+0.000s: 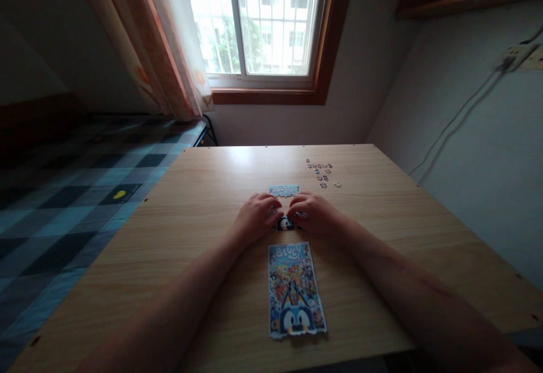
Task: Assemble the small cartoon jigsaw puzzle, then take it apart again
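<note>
My left hand (258,214) rests on the table with its fingers bent against the left side of a partly joined jigsaw puzzle section (285,224). From the right, my right hand (316,213) holds the same section between curled fingers. A dark blue dog face shows on the section between the hands; my fingers cover its sides. Just beyond lies another joined strip of puzzle (284,190), light blue with a jagged near edge. Closer to me, a printed "Bluey" picture sheet (292,291) with a torn bottom edge lies flat.
Several loose puzzle pieces (321,172) are scattered on the far right part of the wooden table (203,192). A bed with a checked cover (127,192) stands along the left. A window (271,22) is ahead, and a cable (449,124) hangs on the right wall.
</note>
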